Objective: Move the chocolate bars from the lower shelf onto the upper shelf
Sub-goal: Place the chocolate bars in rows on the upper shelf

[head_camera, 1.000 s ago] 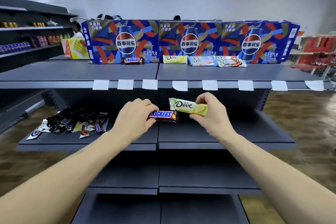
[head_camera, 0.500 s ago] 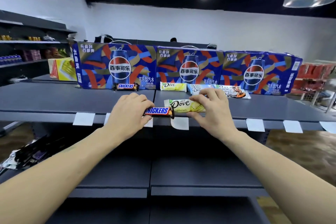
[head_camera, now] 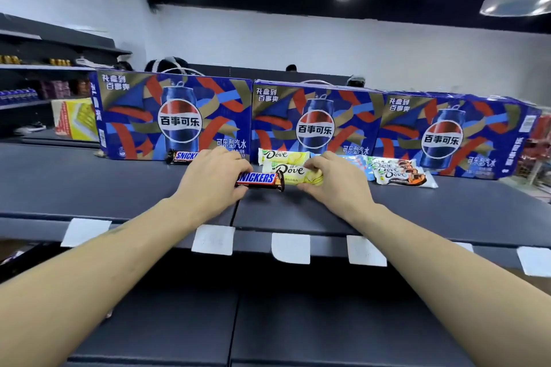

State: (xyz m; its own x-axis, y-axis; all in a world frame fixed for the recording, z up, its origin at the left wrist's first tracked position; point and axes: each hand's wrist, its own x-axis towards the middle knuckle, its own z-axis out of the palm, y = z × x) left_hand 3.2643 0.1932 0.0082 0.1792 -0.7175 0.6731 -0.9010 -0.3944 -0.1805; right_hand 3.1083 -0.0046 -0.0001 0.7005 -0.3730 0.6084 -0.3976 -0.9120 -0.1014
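My left hand (head_camera: 213, 185) grips a brown Snickers bar (head_camera: 258, 180) over the grey upper shelf (head_camera: 89, 185). My right hand (head_camera: 335, 185) grips a yellow Dove bar (head_camera: 293, 173) right beside it; the two bars overlap end to end. Against the boxes at the back of the shelf lie another Snickers bar (head_camera: 182, 156), a yellow Dove bar (head_camera: 281, 155), a pale blue bar (head_camera: 359, 164) partly hidden by my right hand, and a white Dove bar (head_camera: 401, 173). The lower shelf (head_camera: 179, 322) shows dark below my arms.
Three blue Pepsi cartons (head_camera: 316, 122) line the back of the upper shelf. A yellow box (head_camera: 76, 122) stands behind at the left. White price tags (head_camera: 213, 238) hang along the shelf's front edge. More stocked shelves (head_camera: 35, 80) run along the left wall.
Both hands have risen from the lower shelf and moved forward over the upper shelf with their bars, closer to the bars lying at the back. The camera has tilted up.
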